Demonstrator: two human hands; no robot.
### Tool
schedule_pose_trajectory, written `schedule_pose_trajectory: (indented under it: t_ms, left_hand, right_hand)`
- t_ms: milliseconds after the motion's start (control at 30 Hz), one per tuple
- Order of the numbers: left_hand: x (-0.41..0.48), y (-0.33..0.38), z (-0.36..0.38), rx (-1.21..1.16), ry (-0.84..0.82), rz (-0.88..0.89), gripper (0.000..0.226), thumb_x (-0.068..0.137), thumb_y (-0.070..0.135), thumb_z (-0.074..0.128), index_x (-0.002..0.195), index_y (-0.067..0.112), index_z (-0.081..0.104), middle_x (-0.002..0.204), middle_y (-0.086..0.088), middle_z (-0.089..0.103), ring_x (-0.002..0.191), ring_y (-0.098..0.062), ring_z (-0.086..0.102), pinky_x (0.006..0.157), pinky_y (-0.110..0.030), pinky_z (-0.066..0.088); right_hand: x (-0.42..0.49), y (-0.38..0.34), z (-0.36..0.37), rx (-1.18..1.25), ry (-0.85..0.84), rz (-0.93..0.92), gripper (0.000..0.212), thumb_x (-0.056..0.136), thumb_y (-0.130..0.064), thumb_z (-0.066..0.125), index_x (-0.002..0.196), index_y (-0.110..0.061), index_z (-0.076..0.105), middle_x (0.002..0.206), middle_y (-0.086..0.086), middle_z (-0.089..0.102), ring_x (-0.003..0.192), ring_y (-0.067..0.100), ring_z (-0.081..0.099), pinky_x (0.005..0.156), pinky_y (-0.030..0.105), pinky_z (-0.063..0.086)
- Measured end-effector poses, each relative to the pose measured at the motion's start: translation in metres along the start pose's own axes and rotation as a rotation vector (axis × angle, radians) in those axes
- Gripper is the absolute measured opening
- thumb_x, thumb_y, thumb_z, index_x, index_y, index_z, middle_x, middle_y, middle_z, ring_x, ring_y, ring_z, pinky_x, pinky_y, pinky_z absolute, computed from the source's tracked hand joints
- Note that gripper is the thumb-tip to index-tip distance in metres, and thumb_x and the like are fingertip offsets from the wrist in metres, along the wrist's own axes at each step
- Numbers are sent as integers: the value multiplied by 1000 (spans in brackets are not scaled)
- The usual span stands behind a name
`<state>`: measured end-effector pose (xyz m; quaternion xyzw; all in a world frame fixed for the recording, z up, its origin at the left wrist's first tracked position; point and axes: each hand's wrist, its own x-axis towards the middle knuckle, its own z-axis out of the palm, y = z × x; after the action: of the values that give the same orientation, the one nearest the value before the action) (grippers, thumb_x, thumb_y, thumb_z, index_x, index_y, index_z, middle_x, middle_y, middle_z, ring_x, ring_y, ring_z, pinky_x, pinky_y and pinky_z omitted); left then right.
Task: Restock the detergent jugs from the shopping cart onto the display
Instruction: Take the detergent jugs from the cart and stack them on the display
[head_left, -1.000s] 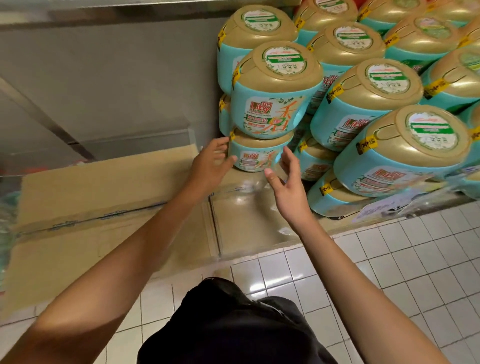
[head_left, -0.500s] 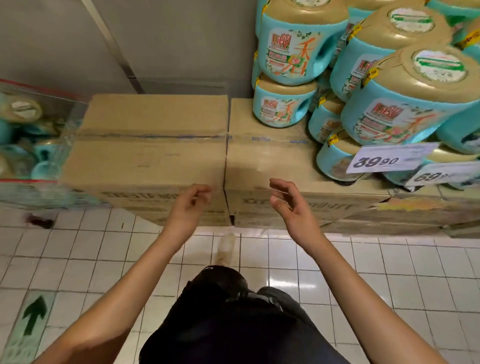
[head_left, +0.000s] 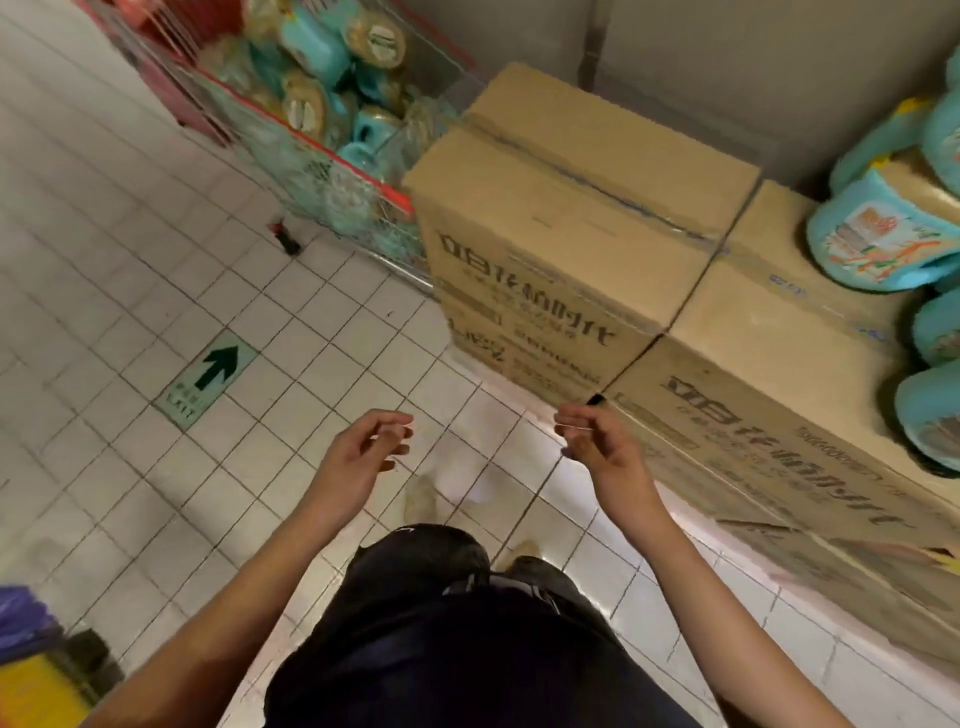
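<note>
Underfoot, the floor (head_left: 130, 234) is glossy white square tile, and dark grout lines cut it into a grid. Up right we have two brown cardboard boxes (head_left: 582, 171), touching side by side. Their flat tops are sealed with shiny clear tape and there is bold black print on the front faces.

Upper left, just beside the left box, stands one cart (head_left: 332, 156) of wire mesh with a red rim. It's heaped with jugs (head_left: 311, 41) in teal plastic with round tan caps. They are too blurred and piled to count.

Over on the right box top, against the frame edge, sit the display jugs (head_left: 878, 234), fat rounded teal bodies with printed labels. Four show at least in part.

Now the hands, both bare and both empty! The left hand (head_left: 353, 457) hovers over the tiles with its fingers loosely curled. The right hand (head_left: 597, 447) matches it, loosely curled, low in front of the boxes and well apart from its partner.

One green rectangular sticker (head_left: 210, 379) with a black arrow lies flat on the tiles at left.
</note>
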<state>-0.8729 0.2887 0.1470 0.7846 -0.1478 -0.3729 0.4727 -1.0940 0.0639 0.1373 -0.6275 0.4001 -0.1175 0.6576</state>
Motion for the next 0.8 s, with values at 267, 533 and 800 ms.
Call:
schedule_pose_trajectory:
  t_ms: [267, 533, 800]
  left_hand:
    - [-34, -75, -146, -128, 274, -102, 21, 111, 21, 51, 117, 21, 71, 107, 5, 76, 98, -17, 74, 89, -39, 57]
    - [-18, -116, -268, -206, 392, -135, 21, 110, 19, 50, 118, 21, 70, 107, 1, 77, 100, -21, 74, 89, -44, 57]
    - [57, -78, -326, -208, 376, -34, 22, 110, 23, 51, 123, 19, 68, 114, 1, 74, 105, -17, 72, 94, -42, 58]
  right_hand:
    - [40, -31, 158, -100, -261, 38, 30, 105, 0, 55, 122, -22, 68, 119, 6, 73, 111, 19, 68, 106, 54, 52]
    - [83, -64, 286, -157, -358, 21, 28, 107, -2, 52, 121, -19, 69, 118, 10, 74, 116, 27, 68, 104, 50, 54]
    - [129, -89, 322, -209, -350, 61, 26, 109, -6, 50, 126, -11, 68, 113, 8, 75, 112, 22, 71, 94, 31, 61]
